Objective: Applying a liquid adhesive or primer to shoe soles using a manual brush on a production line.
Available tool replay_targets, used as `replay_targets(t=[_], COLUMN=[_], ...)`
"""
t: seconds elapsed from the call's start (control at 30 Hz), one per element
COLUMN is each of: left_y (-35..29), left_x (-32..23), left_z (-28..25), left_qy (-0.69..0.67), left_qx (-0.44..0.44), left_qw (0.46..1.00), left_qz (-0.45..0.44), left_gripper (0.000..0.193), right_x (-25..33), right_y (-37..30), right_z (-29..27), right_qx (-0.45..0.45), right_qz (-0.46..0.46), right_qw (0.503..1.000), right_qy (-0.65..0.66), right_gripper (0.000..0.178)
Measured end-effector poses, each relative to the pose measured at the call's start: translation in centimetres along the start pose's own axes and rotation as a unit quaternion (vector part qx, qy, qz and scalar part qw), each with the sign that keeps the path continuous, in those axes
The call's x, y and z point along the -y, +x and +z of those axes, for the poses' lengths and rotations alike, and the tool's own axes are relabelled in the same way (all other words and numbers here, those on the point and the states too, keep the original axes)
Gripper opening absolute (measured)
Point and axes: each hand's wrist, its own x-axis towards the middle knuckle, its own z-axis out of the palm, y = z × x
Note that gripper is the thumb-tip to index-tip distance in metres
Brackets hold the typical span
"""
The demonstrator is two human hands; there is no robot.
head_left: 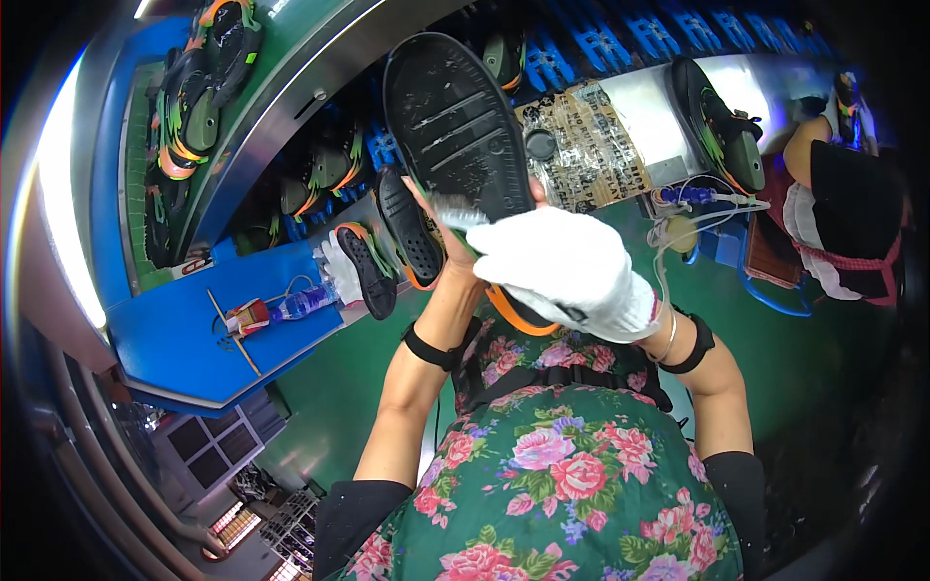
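Observation:
A black shoe sole (455,126) faces up in front of me, with an orange edge showing at its near end. My left hand (453,237) is bare and closed round the shoe from beneath, its fingertips showing along the sides. In a white glove, my right hand (562,266) lies over the near part of the sole, closed on a brush. Pale brush bristles (455,210) stick out by the gloved fingers and rest against the sole; the glove hides the handle. Just left of my left hand, another shoe (411,228) stands with its perforated black sole turned toward me.
Another shoe (363,271) lies by a blue table (184,339) with a plastic bottle (308,300) and a red box (252,318). Taped cardboard (591,145) covers part of the bench ahead. A shoe (719,126) rests farther right, near a co-worker (852,213). Shoes fill the left rack (145,208).

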Motion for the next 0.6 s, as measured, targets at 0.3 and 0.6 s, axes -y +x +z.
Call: replay_targets(t=[0.3,0.6], left_y=[0.3,1.3], left_x=[-1.6,-2.6], left_z=[1.0,2.2], left_qy=[-0.062,-0.022], left_qx=[-0.016,0.018], left_qw=[0.997,1.000], left_qz=[-0.042,0.007], left_gripper=[0.132,0.128], right_x=[0.5,1.2], right_y=[-1.3,-1.4], right_z=[0.6,0.2], right_qx=[0.015,0.024], right_qz=[-0.020,0.015], right_qw=[0.999,0.999], right_qy=[-0.044,-0.039], right_gripper=[0.034,0.041])
